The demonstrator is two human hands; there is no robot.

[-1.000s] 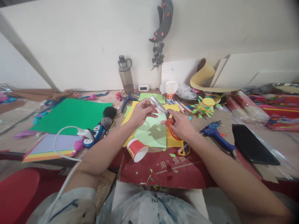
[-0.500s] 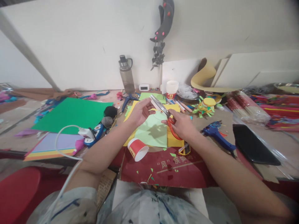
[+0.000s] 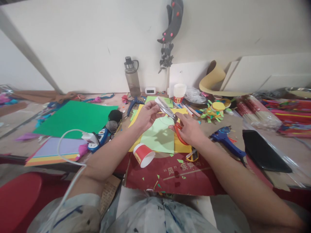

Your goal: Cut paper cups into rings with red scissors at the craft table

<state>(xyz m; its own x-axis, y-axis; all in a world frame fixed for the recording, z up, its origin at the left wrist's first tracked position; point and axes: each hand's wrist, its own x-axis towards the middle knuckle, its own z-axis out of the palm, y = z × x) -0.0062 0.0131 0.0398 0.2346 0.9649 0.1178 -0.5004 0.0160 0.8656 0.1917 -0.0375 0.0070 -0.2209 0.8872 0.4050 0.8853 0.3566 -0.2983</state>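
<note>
My right hand [image 3: 189, 129] is wrapped around the orange handles of a pair of scissors [image 3: 179, 132]. Their metal blades point up and left, toward my left hand [image 3: 148, 116]. Between the fingers of that hand is a small white piece of paper [image 3: 158, 103], and the blades lie along it; I cannot tell whether they cut into it. Below both hands a pale green sheet [image 3: 157, 137] rests on yellow paper [image 3: 182, 148]. A red and white paper cup [image 3: 143, 155] lies on its side nearer to me.
A blue glue gun [image 3: 228, 142] and a black phone [image 3: 264, 150] lie to the right. Green paper [image 3: 77, 118] and a black yarn ball [image 3: 115, 116] are at the left. Behind stand a water bottle [image 3: 132, 79] and another paper cup [image 3: 179, 94]. Green scraps dot the red cardboard [image 3: 170, 184].
The fingers of my left hand have closed in on the white paper, and the paper has tilted slightly. My right hand and the scissors have barely moved.
</note>
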